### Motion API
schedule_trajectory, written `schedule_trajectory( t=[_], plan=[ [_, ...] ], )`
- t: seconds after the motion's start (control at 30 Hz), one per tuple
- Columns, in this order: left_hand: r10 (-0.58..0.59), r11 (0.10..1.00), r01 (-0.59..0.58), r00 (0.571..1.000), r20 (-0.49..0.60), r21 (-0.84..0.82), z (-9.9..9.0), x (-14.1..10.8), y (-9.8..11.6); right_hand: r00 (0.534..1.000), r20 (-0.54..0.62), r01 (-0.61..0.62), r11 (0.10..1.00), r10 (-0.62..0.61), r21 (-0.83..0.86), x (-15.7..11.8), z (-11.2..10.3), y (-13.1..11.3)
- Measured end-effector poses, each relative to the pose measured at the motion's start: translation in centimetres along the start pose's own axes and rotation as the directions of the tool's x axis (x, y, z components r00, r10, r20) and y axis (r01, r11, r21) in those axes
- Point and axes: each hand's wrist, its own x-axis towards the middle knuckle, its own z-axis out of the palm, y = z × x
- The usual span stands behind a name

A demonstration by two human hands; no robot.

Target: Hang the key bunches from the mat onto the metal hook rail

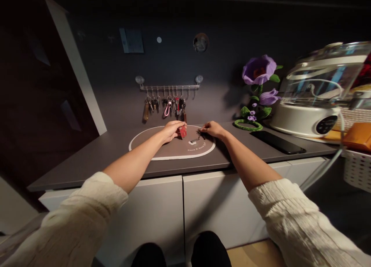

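My left hand (173, 130) is closed on a small red tag (182, 132), just above the oval mat (162, 149). What else that hand may hold is hidden behind the fingers. To its right, my right hand (213, 129) pinches a small bunch of keys (199, 134), which hangs down at the mat's right side. Behind both hands, a clear hook rail (171, 87) is fixed to the dark wall by suction cups. Several key sets hang from it, among them a brown fob (146, 112) and a pink loop (167, 109).
A purple flower ornament (259, 71) stands right of the mat on the dark countertop (95, 154). Near it lie a black phone (277, 142) and a white appliance with a clear top (304, 118). A white perforated basket (358, 170) sits at the far right, below an orange item (359, 137).
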Motion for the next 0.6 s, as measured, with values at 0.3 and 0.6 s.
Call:
schedule_trajectory(
  t=[0.3,0.6],
  plan=[
    [0.002,1.0,-0.002,1.0,-0.011,0.02,0.12,-0.08,0.09,0.998,-0.044,0.042,0.996,-0.039,0.082,-0.2,0.38,-0.54],
    [0.005,1.0,-0.004,0.999,-0.032,0.027,-0.06,0.08,0.0,0.988,-0.091,0.139,0.971,-0.123,0.196,0.14,1.02,-0.61]
  ],
)
